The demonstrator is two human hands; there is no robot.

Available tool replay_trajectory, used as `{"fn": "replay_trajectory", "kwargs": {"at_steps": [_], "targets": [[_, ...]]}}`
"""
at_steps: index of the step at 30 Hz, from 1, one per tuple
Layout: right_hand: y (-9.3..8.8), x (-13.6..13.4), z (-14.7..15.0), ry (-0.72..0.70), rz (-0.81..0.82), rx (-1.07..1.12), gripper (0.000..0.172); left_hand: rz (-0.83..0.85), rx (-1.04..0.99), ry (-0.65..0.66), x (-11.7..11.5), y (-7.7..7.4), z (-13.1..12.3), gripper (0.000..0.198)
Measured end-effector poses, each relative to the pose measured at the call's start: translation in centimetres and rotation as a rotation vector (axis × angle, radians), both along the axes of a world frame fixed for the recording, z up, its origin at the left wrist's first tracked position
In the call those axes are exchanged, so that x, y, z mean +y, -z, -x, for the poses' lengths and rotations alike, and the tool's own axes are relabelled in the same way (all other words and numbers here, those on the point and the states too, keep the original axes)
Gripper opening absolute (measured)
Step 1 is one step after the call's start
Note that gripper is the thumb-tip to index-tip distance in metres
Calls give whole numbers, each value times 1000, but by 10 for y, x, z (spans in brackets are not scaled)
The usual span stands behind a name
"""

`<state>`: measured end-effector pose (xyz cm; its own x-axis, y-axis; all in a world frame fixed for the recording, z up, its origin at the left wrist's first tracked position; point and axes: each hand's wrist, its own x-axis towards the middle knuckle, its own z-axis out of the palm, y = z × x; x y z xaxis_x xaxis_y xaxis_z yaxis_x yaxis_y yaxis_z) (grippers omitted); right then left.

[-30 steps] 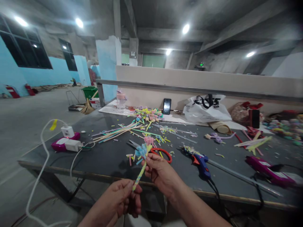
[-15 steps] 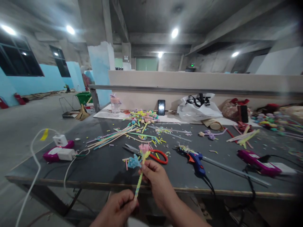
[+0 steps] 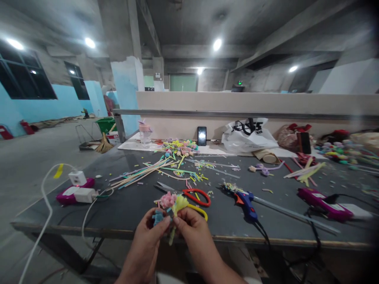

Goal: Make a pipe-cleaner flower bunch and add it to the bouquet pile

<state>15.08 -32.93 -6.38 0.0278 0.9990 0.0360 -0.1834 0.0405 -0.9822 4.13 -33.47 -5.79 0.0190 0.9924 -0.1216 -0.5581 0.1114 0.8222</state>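
Scissors, steel blades and red loop handle (image 3: 189, 191): one pair, lying on the dark grey tabletop (image 3: 133, 205); landmark for all entries.

Small bunch of fuzzy pink, yellow and blue flowers (image 3: 175, 208): one, held in the air just in front of the scissors, short pale stem pointing down.

Left hand (image 3: 151, 228): in front of the scissors, leftward; thumb and fingers closed on the bunch at its blue flower.

Right hand (image 3: 192, 230): in front of the scissors; thumb and forefinger pinching the bunch below its yellow flower.

Curved yellow strip (image 3: 204, 213): between the right hand and the scissors; whether it joins the bunch cannot be told.

Blue glue gun with orange trigger (image 3: 248, 205): right of the scissors, a long translucent stick (image 3: 293, 213) running from its rear.

Loose fuzzy strips in cream, mint and lilac (image 3: 145, 173): behind the scissors, leftward.

Heap of multicoloured fuzzy flowers (image 3: 180, 148): behind the scissors.

Black upright phone (image 3: 201, 136): well behind the scissors.

White plastic bag with black lettering (image 3: 250, 138): far behind the scissors, rightward.

Magenta power strip with white plugs (image 3: 66, 197): well left of the scissors.
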Motion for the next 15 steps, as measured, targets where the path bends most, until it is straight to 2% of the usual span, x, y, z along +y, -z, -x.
{"fn": "replay_trajectory", "kwargs": {"at_steps": [4,6,8,12,15], "targets": [[-3,-2,1,32,57,93,22,79,-48,56,-3,11,0,28],[-2,-2,1,39,65,92,23,80,1,91,-2,12,4,27],[-1,-2,1,52,65,36,22,18,151,102,1,7,10,26],[0,-2,2,78,27,-108,21,-249,512,58,10,-9,23,33],[2,-5,3,36,16,-147,19,-288,578,50,13,-14,25,29]]}}
